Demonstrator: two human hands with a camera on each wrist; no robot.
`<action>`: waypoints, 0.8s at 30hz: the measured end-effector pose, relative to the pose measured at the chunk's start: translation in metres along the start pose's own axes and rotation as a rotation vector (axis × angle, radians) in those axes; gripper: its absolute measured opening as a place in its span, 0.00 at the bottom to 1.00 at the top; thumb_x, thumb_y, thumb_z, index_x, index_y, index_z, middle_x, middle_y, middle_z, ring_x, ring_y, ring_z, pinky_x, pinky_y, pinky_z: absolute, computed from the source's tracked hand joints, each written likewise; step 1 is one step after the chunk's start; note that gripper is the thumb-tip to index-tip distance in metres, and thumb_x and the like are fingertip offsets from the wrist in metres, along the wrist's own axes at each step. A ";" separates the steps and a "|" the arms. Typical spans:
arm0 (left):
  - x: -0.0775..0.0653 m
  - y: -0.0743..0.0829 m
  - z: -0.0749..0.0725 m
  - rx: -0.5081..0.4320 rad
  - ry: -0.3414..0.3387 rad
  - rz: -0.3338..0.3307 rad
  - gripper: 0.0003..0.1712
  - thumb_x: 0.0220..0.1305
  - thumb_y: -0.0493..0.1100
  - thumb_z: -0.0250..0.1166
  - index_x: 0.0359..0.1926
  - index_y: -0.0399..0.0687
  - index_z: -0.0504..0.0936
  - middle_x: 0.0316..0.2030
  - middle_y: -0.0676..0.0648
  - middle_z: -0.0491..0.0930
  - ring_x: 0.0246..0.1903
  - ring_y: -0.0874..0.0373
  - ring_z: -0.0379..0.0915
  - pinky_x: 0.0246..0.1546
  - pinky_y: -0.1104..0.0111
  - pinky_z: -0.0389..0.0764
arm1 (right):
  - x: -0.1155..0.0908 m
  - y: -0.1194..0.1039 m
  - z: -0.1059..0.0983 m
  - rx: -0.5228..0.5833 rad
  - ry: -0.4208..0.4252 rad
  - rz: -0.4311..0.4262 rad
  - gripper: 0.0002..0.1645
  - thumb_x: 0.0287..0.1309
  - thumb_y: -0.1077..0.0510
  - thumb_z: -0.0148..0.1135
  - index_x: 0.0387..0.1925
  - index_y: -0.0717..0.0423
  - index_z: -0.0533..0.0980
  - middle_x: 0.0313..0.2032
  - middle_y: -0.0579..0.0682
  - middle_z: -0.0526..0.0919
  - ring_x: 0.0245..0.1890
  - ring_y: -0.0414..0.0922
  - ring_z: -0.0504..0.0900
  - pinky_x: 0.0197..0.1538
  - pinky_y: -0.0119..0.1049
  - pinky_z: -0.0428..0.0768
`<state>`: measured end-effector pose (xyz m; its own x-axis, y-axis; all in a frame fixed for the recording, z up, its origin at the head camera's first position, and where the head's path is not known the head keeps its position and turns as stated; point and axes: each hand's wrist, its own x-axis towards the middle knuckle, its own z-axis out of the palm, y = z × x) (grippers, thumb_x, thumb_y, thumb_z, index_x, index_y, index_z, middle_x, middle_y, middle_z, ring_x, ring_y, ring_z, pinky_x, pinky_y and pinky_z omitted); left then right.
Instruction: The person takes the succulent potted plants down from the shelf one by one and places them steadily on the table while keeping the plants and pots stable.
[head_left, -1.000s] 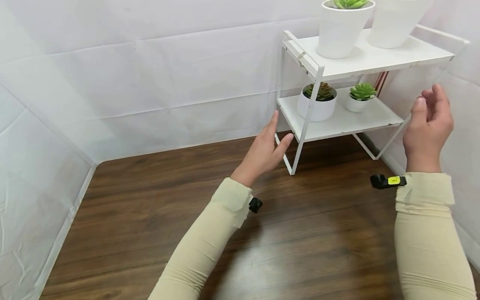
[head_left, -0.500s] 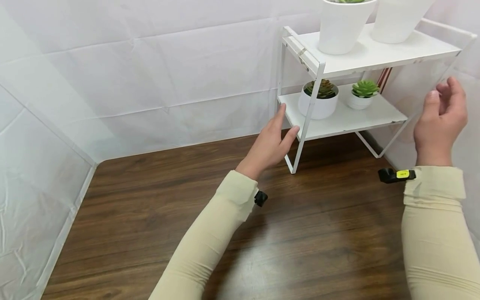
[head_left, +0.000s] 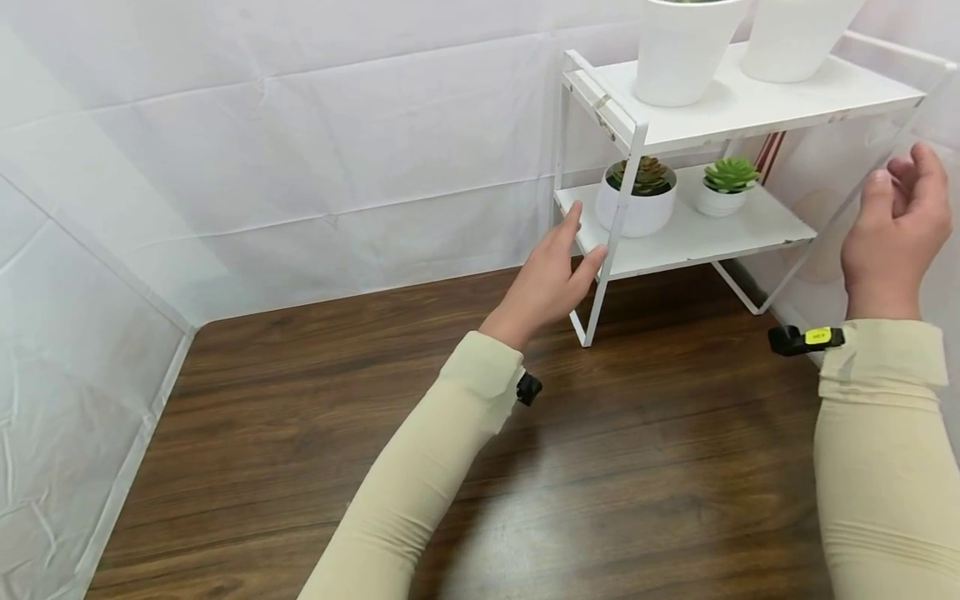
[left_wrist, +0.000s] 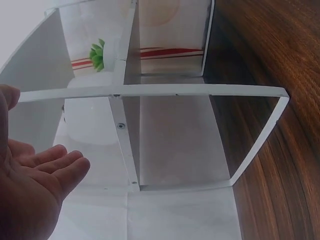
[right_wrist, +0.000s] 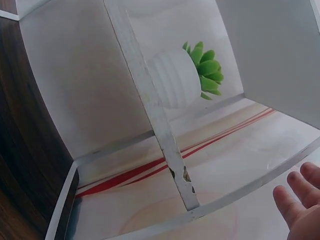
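Observation:
A white two-tier shelf [head_left: 750, 125] stands on the wood floor at the right of the head view. My left hand [head_left: 543, 279] is at its left end, fingers extended, thumb close to the front left leg. In the left wrist view that hand [left_wrist: 45, 175] shows its palm beside the side frame, holding nothing. My right hand [head_left: 896, 233] is raised by the right end, fingers loosely bent and holding nothing. In the right wrist view its fingers [right_wrist: 300, 192] are just outside the frame. On the lower tier sit a brownish succulent in a white pot [head_left: 637, 208] and a small green succulent [head_left: 727, 179].
Two tall white pots [head_left: 682, 58] stand on the upper tier, their tops cut off by the view. White sheeting [head_left: 300, 150] covers the walls behind and at both sides. Dark wood flooring [head_left: 315, 400] spreads in front and to the left.
Both hands have shifted right and slightly up, the left nearer to the shelf's left side, the right along its right end. The shelf appears slightly higher in view; the pots keep their places on it.

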<state>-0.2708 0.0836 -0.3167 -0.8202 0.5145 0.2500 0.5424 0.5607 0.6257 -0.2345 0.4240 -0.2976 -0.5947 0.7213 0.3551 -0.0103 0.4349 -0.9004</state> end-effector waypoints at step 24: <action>0.008 0.025 0.001 0.051 0.000 0.015 0.29 0.73 0.49 0.53 0.69 0.45 0.59 0.57 0.46 0.77 0.56 0.58 0.74 0.55 0.71 0.74 | 0.007 0.015 0.016 0.036 -0.137 0.033 0.30 0.73 0.50 0.42 0.72 0.29 0.52 0.70 0.38 0.62 0.67 0.31 0.63 0.73 0.31 0.57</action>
<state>-0.2636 0.1025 -0.2997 -0.8118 0.5231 0.2595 0.5635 0.5852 0.5831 -0.2518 0.4273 -0.3121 -0.6991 0.6535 0.2899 -0.0162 0.3909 -0.9203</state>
